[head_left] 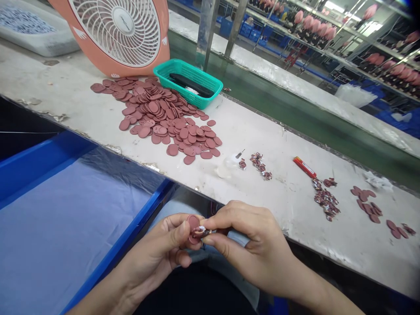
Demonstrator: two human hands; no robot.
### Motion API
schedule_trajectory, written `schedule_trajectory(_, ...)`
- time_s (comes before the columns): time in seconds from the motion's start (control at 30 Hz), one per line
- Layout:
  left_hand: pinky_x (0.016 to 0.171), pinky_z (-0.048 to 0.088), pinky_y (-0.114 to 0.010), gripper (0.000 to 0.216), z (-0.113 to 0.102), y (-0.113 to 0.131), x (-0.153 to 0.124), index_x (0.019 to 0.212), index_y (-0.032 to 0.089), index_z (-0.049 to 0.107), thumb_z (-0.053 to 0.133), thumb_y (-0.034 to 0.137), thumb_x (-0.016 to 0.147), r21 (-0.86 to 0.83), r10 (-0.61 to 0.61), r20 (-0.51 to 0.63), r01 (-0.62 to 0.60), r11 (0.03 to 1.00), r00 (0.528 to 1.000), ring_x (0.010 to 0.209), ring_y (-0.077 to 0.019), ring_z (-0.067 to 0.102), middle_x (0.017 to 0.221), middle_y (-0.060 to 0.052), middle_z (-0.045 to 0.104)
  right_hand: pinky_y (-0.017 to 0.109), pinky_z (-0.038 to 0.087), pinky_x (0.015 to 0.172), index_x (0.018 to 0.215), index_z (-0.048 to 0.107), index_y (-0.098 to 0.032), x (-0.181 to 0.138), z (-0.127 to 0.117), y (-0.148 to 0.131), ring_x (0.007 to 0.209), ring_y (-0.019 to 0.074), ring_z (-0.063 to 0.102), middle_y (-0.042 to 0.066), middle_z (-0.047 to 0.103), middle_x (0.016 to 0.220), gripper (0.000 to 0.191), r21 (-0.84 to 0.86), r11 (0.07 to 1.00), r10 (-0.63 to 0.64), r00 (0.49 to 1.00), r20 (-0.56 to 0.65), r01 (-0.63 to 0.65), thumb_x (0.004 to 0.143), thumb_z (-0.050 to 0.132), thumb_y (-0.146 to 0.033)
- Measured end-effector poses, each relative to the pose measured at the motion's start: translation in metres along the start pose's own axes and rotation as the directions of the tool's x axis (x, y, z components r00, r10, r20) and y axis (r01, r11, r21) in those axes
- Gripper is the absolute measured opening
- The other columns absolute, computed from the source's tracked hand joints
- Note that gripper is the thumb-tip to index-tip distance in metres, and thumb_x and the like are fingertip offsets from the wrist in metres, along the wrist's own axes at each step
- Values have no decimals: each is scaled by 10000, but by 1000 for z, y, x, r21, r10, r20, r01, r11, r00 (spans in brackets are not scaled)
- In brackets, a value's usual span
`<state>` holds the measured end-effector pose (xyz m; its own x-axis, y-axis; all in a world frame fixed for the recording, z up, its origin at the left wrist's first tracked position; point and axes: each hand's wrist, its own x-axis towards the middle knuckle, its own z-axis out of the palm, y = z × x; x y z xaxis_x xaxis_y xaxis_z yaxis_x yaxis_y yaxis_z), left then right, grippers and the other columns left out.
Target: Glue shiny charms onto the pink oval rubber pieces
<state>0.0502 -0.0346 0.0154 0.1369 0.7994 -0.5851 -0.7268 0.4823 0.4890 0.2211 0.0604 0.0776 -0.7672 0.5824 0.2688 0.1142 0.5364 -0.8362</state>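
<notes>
My left hand (pixel 160 247) pinches a reddish-brown oval disc (pixel 193 222) between thumb and fingers, above my lap. Against the disc, my right hand (pixel 254 238) grips a small brown and white painted piece (pixel 202 230) with thumb and forefinger. Fingers partly cover this piece, so its full shape is hidden. On the bench lies a large heap of similar oval discs (pixel 164 109). A small white bottle with a needle tip (pixel 232 161) lies near a few loose painted pieces (pixel 259 164). More such pieces (pixel 326 199) are clustered to the right.
An orange fan (pixel 160 26) stands behind the heap, beside a green basket (pixel 210 94) with dark items. A red tube (pixel 304 167) and small groups of discs (pixel 364 194) lie right. A lined blue crate (pixel 157 194) sits below the bench edge at left.
</notes>
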Motion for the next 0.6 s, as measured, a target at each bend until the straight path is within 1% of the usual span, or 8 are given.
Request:
schedule_trajectory(0.07,462,438,-118,398,0,0,0,741,180,782,957,479,545,-4,1,1,-1,1000,1000,561,-73,516,627,24,598,228,557,691,995,730,-170,1,0,-1,712,121,691,24,757,809,124,-14,1000,-12,1000,12,12,890,710,-108)
schedule_trajectory(0.2,458,414,-126,419,1,0,-1,728,176,771,969,478,516,-8,9,-31,-9,1000,999,570,-79,509,617,22,603,243,575,702,1017,710,-189,1,2,-1,718,130,705,22,769,823,137,-30,998,-46,999,17,46,904,694,-113)
schedule_trajectory(0.37,461,407,-145,412,0,0,-2,650,167,733,947,506,555,-3,37,-12,-37,999,999,555,-78,504,625,10,621,265,584,712,1030,697,-202,2,3,-2,735,144,710,28,777,841,149,-10,999,-31,998,45,32,912,683,-111)
schedule_trajectory(0.43,464,415,-142,388,1,1,-3,672,180,754,944,500,565,2,47,-3,-47,999,999,549,-76,523,628,10,643,266,587,708,1042,693,-210,3,2,-3,734,145,713,28,777,840,156,-9,999,-44,998,50,45,917,680,-117)
schedule_trajectory(0.5,476,432,-143,364,5,3,-5,728,200,789,949,483,564,4,64,32,-65,998,997,545,-80,552,614,12,665,256,594,712,1060,691,-211,3,0,-7,742,143,720,29,782,862,202,-9,997,-81,996,47,81,903,689,-85)
schedule_trajectory(0.6,496,459,-166,334,13,8,-11,755,226,817,963,446,549,-37,90,123,-86,996,988,511,-90,581,558,11,678,246,616,741,1127,697,-226,0,-4,-15,763,146,739,30,792,915,325,19,992,-124,991,50,123,871,703,-25)
